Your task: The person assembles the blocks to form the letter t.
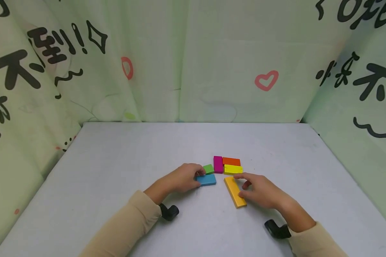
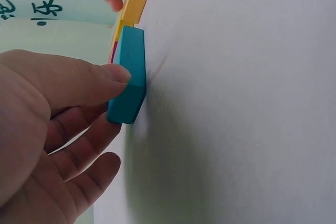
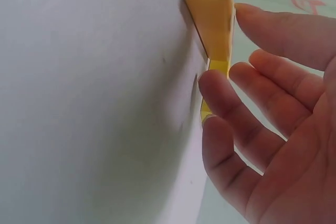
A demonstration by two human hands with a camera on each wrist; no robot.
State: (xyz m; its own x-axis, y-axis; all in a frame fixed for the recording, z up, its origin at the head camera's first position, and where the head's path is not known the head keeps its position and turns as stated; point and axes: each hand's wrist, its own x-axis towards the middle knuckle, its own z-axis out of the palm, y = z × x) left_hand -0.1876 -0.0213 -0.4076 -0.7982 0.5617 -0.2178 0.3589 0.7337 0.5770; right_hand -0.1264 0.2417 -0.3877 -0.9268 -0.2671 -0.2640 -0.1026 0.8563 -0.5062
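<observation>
My left hand (image 1: 188, 176) pinches a blue block (image 1: 207, 180), its thumb on the near face in the left wrist view and fingertips at the far side. Just behind lies a small green block (image 1: 208, 169), partly hidden by the fingers. To the right, a long yellow-orange block (image 1: 234, 192) lies slanted on the table. Over its right side hovers my right hand (image 1: 260, 189), thumb tip right at the edge and fingers loosely bent, not wrapped round it. Beyond the hands, a magenta block (image 1: 218, 164) stands lengthwise beside an orange block (image 1: 231, 161) and a yellow block (image 1: 233, 169).
The blocks lie on a white table (image 1: 132, 150) around its middle. Pale green curtains (image 1: 218, 71) with black lettering and red hearts hang at the back and both sides. Black wrist straps (image 1: 278, 229) sit at the beige sleeves (image 1: 125, 225).
</observation>
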